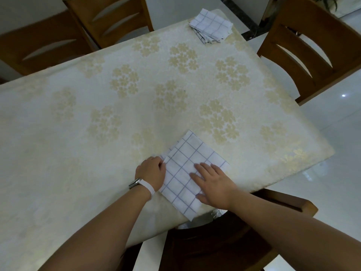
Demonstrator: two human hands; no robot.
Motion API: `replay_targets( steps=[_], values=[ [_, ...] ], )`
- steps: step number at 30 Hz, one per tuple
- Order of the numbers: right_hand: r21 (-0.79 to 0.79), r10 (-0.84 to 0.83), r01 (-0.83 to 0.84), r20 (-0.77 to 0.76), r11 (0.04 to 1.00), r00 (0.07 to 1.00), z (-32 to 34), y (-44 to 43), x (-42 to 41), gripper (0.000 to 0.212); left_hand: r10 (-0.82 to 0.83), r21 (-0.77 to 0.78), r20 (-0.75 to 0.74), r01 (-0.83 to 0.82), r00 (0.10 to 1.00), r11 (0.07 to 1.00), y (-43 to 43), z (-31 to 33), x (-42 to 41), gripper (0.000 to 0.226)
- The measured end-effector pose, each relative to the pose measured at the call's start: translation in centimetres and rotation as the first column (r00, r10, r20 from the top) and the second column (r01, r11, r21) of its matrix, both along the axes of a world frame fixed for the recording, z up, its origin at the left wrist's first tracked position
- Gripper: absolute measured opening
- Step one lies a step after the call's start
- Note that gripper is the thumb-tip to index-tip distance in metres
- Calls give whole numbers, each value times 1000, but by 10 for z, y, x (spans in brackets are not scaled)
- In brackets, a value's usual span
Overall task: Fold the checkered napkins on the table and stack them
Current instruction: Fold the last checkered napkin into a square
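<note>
- Our right hand (213,183) lies flat, fingers spread, pressing the folded checkered napkin (190,170) at the near edge of the bench (97,114).
- Our left hand (151,171) pinches the napkin's left edge.
- A stack of folded napkins (211,26) sits at the far corner.

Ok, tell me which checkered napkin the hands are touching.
The near napkin at the table's front edge, under the left hand and right hand; the others lie untouched in the far-corner stack.
</note>
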State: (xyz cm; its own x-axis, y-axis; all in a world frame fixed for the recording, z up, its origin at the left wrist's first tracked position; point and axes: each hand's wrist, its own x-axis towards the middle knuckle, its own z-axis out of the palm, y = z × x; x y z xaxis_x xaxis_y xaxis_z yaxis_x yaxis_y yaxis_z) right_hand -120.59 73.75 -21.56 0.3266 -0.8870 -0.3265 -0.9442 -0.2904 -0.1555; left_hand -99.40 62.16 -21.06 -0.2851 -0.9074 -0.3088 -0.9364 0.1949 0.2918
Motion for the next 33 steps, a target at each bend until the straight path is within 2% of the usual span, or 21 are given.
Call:
replay_targets(
  steps=[6,9,12,14,17,22,29,33],
  values=[
    [-25,-27,27,-15,999,1000,-4,-4,10,69,70,81,-23,-68,997,994,-15,0,4,23],
    [-29,-47,46,-16,998,999,-4,-7,11,69,43,49,-25,-42,999,998,-21,-1,6,18],
    [-55,-51,51,11,997,999,-2,-13,12,64,-110,-135,10,111,994,985,-17,0,6,23],
    [-114,-33,34,16,993,999,0,-23,11,61,-258,-193,24,257,966,947,-5,4,0,30],
    [-150,-24,22,-12,988,1000,4,-45,5,59,-369,-110,8,368,929,923,27,1,-13,48],
    [-32,117,-120,-86,992,989,-2,-74,-8,68,-298,135,122,281,947,950,62,-18,-21,85],
    [70,191,-187,-54,980,980,-7,-97,-21,81,-319,113,215,301,923,947,51,-22,-8,94],
    [27,180,-180,-9,983,984,-22,-94,-26,81,-269,112,189,252,944,961,48,-29,-4,100]
  ],
)
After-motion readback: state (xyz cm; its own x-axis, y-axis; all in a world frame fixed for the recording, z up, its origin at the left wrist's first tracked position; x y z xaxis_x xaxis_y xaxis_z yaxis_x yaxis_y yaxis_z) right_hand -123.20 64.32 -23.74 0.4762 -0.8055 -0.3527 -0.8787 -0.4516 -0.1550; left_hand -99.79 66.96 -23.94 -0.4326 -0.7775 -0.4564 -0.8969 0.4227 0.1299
